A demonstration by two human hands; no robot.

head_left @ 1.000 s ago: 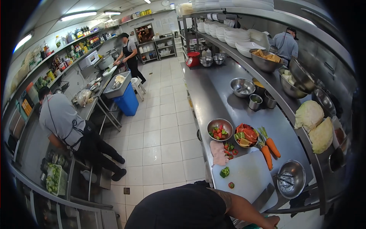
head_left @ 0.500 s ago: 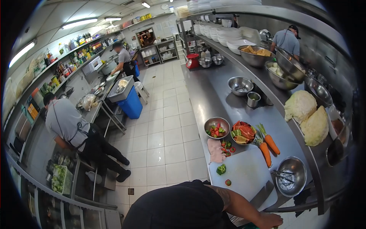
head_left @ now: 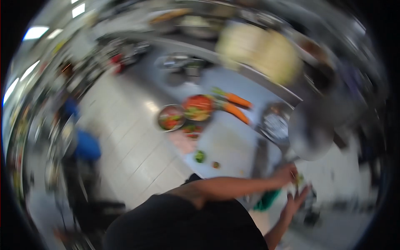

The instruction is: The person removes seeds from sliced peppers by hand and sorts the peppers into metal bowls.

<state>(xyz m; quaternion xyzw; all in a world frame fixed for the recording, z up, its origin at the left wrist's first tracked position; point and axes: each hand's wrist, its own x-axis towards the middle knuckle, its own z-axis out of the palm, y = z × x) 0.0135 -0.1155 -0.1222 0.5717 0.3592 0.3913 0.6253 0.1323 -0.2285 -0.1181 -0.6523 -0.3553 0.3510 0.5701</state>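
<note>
The picture is smeared by motion. My left hand (head_left: 286, 174) reaches out past the end of the white cutting board (head_left: 227, 139), its fingers closed on a small yellow-green piece (head_left: 299, 179) whose kind I cannot make out. Just below it, my right hand (head_left: 296, 199) has its fingers apart, close to that piece. On the board lie a green pepper (head_left: 200, 156) and a small reddish-green piece (head_left: 216, 165). A blurred knife-like dark strip (head_left: 261, 156) runs along the board's right part.
Two carrots (head_left: 236, 111) lie behind the board. Bowls of cut peppers (head_left: 171, 121) and of red and green pieces (head_left: 197, 111) stand at its left. A metal bowl (head_left: 276, 121) is to the right. Cabbage halves (head_left: 266, 52) sit on the shelf. Green cloth-like material (head_left: 267, 201) hangs below my left forearm.
My view has swung to the right, so the counter appears further left and tilted. My left hand appears higher in view, and my right hand has come into view beside it.
</note>
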